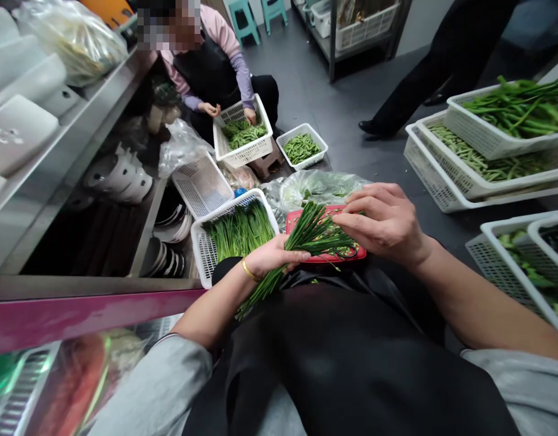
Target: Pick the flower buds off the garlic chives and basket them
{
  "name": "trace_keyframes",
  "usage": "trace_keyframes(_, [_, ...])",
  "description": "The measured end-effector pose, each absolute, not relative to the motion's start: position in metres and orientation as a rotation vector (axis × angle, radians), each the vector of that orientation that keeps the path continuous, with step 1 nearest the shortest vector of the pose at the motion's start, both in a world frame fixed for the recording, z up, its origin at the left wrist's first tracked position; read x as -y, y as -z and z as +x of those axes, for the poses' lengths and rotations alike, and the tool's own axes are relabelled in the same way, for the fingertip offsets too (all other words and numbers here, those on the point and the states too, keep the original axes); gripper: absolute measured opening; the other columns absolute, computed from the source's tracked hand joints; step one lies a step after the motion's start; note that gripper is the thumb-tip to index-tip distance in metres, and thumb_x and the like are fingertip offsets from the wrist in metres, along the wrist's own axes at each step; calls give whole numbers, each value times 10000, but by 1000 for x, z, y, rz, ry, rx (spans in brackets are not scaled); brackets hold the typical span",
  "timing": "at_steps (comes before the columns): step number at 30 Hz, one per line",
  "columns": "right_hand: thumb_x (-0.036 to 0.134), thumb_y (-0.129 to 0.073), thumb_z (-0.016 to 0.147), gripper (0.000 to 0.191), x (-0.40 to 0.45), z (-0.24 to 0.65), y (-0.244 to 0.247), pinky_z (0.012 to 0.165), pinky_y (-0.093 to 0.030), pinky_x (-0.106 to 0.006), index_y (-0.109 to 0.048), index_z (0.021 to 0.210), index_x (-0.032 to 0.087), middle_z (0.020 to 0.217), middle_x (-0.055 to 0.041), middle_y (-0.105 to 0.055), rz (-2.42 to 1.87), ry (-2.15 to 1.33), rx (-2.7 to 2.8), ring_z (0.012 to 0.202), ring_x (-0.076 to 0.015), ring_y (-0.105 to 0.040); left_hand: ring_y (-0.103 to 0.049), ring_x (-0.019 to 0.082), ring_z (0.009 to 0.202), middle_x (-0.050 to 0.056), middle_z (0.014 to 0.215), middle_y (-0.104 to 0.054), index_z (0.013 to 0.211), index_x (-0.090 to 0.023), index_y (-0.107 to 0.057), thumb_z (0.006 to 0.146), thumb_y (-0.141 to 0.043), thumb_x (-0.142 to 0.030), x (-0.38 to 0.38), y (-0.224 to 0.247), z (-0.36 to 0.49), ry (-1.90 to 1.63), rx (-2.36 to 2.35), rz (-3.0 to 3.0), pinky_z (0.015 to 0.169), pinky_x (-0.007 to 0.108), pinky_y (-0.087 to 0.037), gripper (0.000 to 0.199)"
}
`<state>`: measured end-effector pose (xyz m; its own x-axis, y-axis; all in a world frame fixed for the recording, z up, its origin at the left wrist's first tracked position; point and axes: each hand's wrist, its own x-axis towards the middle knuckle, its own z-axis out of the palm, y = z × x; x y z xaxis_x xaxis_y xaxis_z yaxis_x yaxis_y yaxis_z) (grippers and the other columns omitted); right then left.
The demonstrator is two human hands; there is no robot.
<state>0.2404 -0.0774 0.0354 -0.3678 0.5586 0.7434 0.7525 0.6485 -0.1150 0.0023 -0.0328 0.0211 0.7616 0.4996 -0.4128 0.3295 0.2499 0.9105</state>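
Note:
My left hand point(279, 255) is closed round a bunch of long, thin green chive stems point(308, 233), which slants from my lap up to the right. My right hand point(381, 221) is at the upper ends of the stems, its fingers bent and apart, close to the tips. I cannot tell whether it touches them. Below the bunch lies a red tray point(358, 253) with small green bits in it and a dark loop-shaped thing, partly hidden. To the left, a white basket point(201, 245) holds more chive stems point(242, 230).
A co-worker point(215, 66) sits ahead, hands in a white basket point(249, 158) of green pods. A small basket point(323, 148) of pods is beside it. Stacked vegetable baskets point(469, 188) stand at right, a metal shelf point(101, 109) at left. Someone's leg point(410, 85) shows behind.

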Motion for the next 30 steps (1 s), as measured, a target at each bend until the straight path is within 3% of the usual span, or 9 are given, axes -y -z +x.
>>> trace_keyframes(4, [196,-587,802,146,75,236,-23,869,-444,-386,-626,663,219,744,-9,-671,-1130,409,2049,775,-177,-589,-411,58,375,-54,411,-469,707,-102,-645,700,-750,-533,34,-16,-1,-138,-765,1339,392,182,-314,444])
trace_keyframes(9, [269,-585,842,168,77,246,-22,677,-494,-325,-653,700,212,693,-12,-661,-1310,-284,1921,651,-158,-601,-403,60,374,-55,412,-468,682,-113,-629,720,-738,-521,34,-14,1,-189,-729,1349,393,188,-319,424])
trace_keyframes(13, [238,-645,840,64,84,253,-39,777,-532,-363,-695,870,266,892,-41,-700,-1122,-98,1788,841,-198,-659,-408,63,391,-54,414,-465,694,-107,-640,749,-726,-485,34,-15,2,-188,-696,1365,409,194,-319,391])
trace_keyframes(18, [235,-645,848,69,81,240,-43,973,-443,-454,-680,826,290,834,-7,-688,-1026,127,2041,945,-209,-633,-417,73,419,-47,445,-482,814,-89,-681,765,-722,-456,35,-12,1,-206,-644,1349,410,196,-304,373])
trace_keyframes(20, [241,-623,858,89,78,233,-37,989,-423,-472,-657,778,262,788,-12,-666,-1063,67,2015,896,-202,-622,-409,69,408,-52,447,-484,857,-88,-686,772,-718,-446,36,-11,0,-210,-649,1347,407,192,-301,369])
trace_keyframes(26, [418,-518,917,240,75,225,-27,797,-523,-407,-612,779,246,746,-26,-620,-972,-584,1293,779,-191,-629,-413,63,390,-61,451,-489,910,-93,-687,785,-710,-433,39,-10,1,-197,-670,1371,425,187,-329,363])
trace_keyframes(28, [490,-457,934,348,75,229,-32,830,-519,-433,-623,745,249,718,-30,-613,-896,-639,1258,792,-204,-638,-419,62,405,-58,467,-505,933,-98,-691,787,-711,-421,40,-11,2,-208,-667,1377,440,185,-334,355])
trace_keyframes(30, [512,-539,892,332,75,233,-39,893,-489,-465,-657,735,245,779,-49,-650,-945,-530,1483,885,-234,-639,-422,62,412,-56,480,-517,957,-97,-691,778,-722,-415,40,-12,4,-208,-672,1381,439,186,-330,366])
